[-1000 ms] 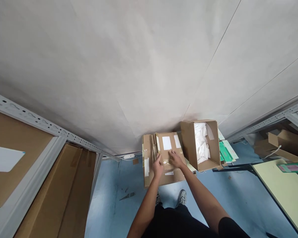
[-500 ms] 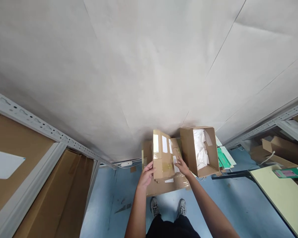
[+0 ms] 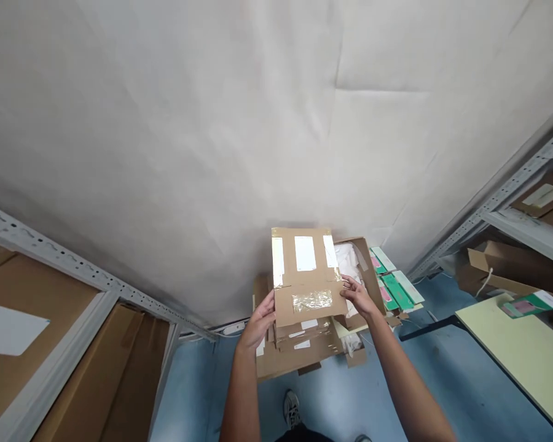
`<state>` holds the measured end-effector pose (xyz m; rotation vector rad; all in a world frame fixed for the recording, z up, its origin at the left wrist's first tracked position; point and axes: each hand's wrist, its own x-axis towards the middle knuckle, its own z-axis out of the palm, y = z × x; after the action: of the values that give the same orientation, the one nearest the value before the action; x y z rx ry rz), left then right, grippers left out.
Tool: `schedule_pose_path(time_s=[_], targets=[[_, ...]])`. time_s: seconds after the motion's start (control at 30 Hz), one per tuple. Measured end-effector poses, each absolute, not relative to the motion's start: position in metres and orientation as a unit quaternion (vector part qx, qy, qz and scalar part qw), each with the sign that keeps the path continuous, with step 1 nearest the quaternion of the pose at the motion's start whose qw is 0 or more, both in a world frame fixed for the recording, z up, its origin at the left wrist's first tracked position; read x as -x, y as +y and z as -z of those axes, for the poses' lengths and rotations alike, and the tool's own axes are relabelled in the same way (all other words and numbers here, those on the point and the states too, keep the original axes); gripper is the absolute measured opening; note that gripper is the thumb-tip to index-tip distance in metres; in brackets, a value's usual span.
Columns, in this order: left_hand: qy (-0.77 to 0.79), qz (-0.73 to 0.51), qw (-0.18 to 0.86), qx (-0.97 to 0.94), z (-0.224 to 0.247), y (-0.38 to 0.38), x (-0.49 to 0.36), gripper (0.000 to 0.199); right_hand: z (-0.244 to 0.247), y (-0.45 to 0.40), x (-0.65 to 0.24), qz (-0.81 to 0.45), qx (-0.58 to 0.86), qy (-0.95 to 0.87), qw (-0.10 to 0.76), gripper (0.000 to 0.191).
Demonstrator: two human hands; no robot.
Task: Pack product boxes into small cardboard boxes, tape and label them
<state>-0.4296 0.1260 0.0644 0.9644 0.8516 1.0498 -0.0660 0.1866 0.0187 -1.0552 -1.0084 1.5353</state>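
A flattened cardboard box with white labels and strips of clear tape is held up between both my hands. My left hand grips its lower left edge. On the right edge my right hand has hold of it, thumb in front. Beneath it lies a stack of flattened cardboard, some pieces with white labels. Partly hidden behind the held piece, an open cardboard box contains white packing material.
Green-and-white packs lie right of the open box. A pale table stands at right. Shelves with cartons flank both sides, the left one with a metal upright. A grey wall rises ahead; the floor is blue.
The flattened box has been lifted and turned to face me more squarely, and it now covers part of the open box. My right hand has moved to its right edge.
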Motion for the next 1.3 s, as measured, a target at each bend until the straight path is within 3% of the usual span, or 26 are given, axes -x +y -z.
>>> schedule_pose_path(time_s=[0.23,0.5,0.63,0.93,1.3], targets=[[0.309,-0.401,0.725,-0.468,-0.079,0.12,0.294,0.116,-0.04,0.124,-0.081,-0.592,0.429,-0.412,0.545,0.069],[0.271,-0.28,0.768,-0.508,-0.082,0.118,0.112,0.112,-0.044,-0.002,-0.264,-0.581,0.418,-0.37,0.593,0.097],[0.237,-0.223,0.792,-0.517,-0.077,0.108,0.025,0.113,-0.037,-0.068,-0.332,-0.539,0.444,-0.334,0.633,0.1],[0.198,-0.086,0.824,-0.523,-0.054,0.097,-0.124,0.112,-0.004,-0.173,-0.424,-0.483,0.493,-0.247,0.68,0.093],[0.144,0.011,0.824,-0.549,-0.024,0.168,-0.294,0.109,-0.007,-0.176,-0.504,-0.414,0.544,-0.147,0.715,0.094]])
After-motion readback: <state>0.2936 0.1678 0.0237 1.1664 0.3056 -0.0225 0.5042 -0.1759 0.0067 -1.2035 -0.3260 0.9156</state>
